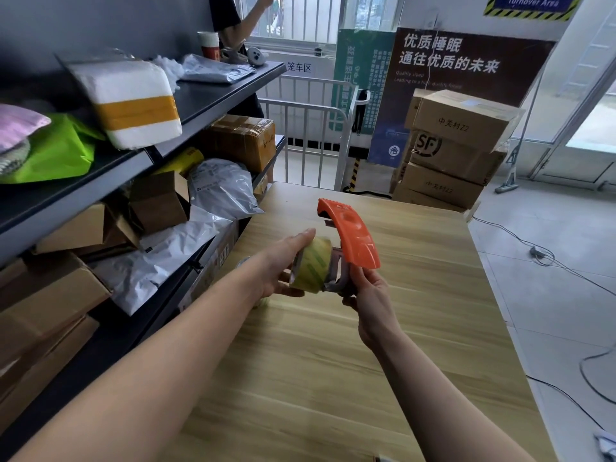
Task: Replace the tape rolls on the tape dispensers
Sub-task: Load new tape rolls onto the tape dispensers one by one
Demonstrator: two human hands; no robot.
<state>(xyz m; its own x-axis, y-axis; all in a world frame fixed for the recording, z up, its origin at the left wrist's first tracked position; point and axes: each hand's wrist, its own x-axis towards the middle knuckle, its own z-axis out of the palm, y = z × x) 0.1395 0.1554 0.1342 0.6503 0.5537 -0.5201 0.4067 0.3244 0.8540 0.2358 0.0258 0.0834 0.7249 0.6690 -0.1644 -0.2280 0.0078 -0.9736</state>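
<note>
An orange tape dispenser (350,233) with a grey inner frame is held above the wooden table (333,361). My right hand (366,295) grips its lower grey end from below. A clear yellowish tape roll (311,265) sits at the dispenser's left side, against the grey frame. My left hand (283,265) holds the roll, fingers stretched over its top and thumb under it. Whether the roll is seated on the hub is hidden. Under my left arm a second roll of tape (245,261) partly shows on the table.
Dark shelving (200,105) at the left holds parcels, mailer bags and cardboard boxes. Stacked cartons (450,151) and a metal cage cart (306,128) stand beyond the table's far edge. A person stands at the back by the shelf. Cables lie on the floor at the right.
</note>
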